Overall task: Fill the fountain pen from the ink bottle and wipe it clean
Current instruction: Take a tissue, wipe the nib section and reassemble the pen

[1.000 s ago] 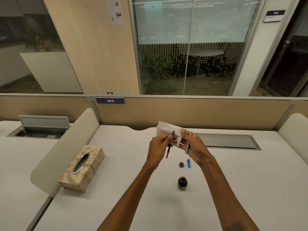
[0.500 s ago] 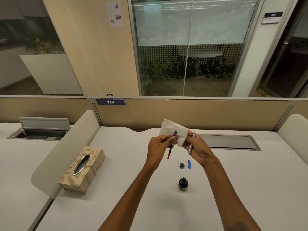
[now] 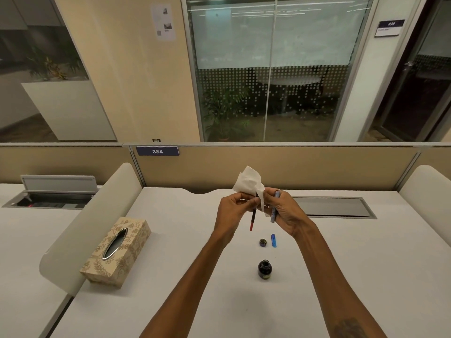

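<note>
Reaching forward from the bottom edge, both bare forearms converge above the middle of the white tabletop (image 3: 170, 276), the hands raised off it and nearly touching. The left hand (image 3: 231, 211) is curled closed, thumb and fingertips pinching the upper end of the fountain pen's inner section (image 3: 253, 218), which hangs almost upright with its red end pointing down. The right hand (image 3: 283, 211) is also closed: its fingertips press a crumpled white tissue (image 3: 249, 182) against the top of that section, while the blue pen barrel (image 3: 274, 206) is tucked along its palm. Below the hands, the open ink bottle (image 3: 264, 269) stands on the tabletop; its cap (image 3: 262, 242) and a small blue pen cap (image 3: 273, 240) lie just beyond it, side by side. A patterned tissue box (image 3: 117, 254) sits well to the left.
</note>
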Action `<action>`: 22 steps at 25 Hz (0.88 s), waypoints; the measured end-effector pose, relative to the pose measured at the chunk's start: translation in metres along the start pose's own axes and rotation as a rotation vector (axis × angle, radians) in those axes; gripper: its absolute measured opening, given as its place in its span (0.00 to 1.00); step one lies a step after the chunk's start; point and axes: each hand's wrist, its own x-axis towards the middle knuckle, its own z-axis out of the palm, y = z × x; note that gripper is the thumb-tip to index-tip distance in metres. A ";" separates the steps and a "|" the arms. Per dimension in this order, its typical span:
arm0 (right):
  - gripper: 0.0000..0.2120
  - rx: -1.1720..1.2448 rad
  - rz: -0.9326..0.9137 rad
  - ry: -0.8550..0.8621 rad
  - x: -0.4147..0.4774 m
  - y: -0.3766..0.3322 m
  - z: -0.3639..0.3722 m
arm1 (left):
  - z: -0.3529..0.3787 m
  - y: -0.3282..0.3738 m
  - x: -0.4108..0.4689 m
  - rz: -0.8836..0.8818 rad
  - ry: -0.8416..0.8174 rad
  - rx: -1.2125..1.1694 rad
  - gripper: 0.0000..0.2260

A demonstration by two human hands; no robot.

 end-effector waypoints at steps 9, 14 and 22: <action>0.10 -0.392 -0.167 0.138 -0.006 -0.009 0.011 | 0.000 0.013 0.000 -0.024 -0.105 0.000 0.12; 0.20 -0.443 -0.272 0.118 -0.008 -0.012 0.018 | 0.000 0.015 0.000 -0.049 -0.018 -0.100 0.16; 0.27 -0.413 -0.330 0.159 -0.009 -0.018 0.023 | 0.002 0.027 -0.008 -0.090 -0.051 -0.121 0.15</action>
